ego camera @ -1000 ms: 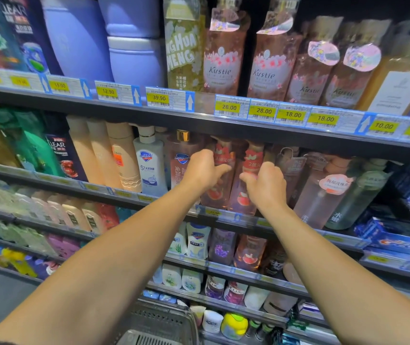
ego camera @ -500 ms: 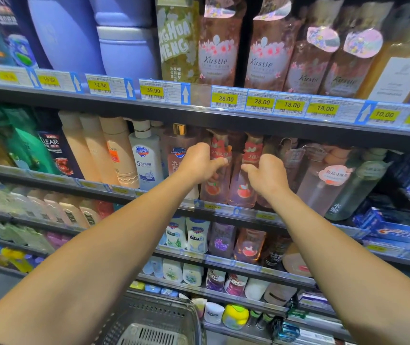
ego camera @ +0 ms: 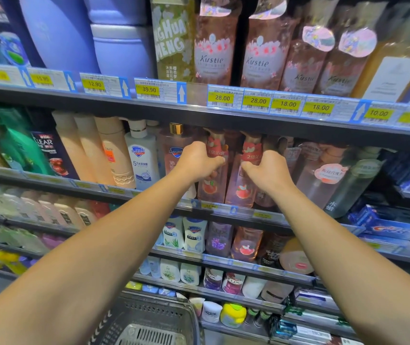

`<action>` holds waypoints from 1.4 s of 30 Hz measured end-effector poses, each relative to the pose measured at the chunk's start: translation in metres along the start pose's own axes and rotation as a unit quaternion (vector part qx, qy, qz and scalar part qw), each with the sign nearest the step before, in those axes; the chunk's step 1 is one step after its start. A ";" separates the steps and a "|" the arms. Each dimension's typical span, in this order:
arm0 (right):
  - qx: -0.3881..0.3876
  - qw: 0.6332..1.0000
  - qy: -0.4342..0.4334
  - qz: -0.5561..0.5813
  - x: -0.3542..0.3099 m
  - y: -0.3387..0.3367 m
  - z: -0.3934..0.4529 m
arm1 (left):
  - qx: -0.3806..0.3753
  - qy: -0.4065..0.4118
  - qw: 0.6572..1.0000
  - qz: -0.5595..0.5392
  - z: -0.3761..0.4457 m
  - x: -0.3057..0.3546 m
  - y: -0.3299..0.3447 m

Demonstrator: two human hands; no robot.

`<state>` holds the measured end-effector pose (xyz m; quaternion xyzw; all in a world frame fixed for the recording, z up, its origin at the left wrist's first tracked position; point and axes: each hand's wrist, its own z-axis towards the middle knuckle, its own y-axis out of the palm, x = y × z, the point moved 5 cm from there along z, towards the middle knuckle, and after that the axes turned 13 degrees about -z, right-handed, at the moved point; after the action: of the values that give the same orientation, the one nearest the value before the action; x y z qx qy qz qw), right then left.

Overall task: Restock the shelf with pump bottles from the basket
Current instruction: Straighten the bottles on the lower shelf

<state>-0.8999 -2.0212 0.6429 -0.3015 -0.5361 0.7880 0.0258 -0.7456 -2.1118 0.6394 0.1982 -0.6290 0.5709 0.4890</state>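
The left hand (ego camera: 197,162) has its fingers curled round the neck of one pink pump bottle (ego camera: 212,175), thumb tucked under the red collar label, and the right hand (ego camera: 265,172) grips the neck of a second pink pump bottle (ego camera: 242,185) the same way, just beside the first. Both bottles stand upright and side by side on the second shelf (ego camera: 239,212) from the top, at its front edge, their pump heads close under the price rail (ego camera: 256,102) of the shelf above. Left of the left-hand bottle on that shelf stands a pink Safeguard bottle (ego camera: 171,150), then a white Safeguard bottle (ego camera: 142,158) and a row of peach bottles (ego camera: 92,148). Right of the right-hand bottle stand clear pinkish bottles (ego camera: 323,175) with round tags. Above the second shelf, Kustie bottles (ego camera: 212,51) line the top shelf. Below it, well down at the lower edge of the view, the grey basket (ego camera: 154,319) shows its rim and slotted wall; what it holds cannot be seen.
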 end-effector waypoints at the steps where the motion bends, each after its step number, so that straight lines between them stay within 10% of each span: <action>1: 0.006 1.000 -0.003 0.007 -0.001 0.000 -0.002 | 0.002 -0.002 1.000 -0.008 -0.001 0.000 0.000; 30: 0.146 0.986 0.008 0.079 0.017 0.003 -0.048 | 0.083 0.108 0.990 -0.017 -0.059 -0.002 -0.031; 42: 0.206 0.975 0.069 0.054 0.080 -0.042 -0.092 | -0.017 0.166 0.985 -0.043 -0.075 0.028 0.030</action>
<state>-0.9305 -1.8977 0.6206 -0.3721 -0.3420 0.8590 0.0813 -0.7527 -2.0266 0.6376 0.1188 -0.5398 0.5633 0.6142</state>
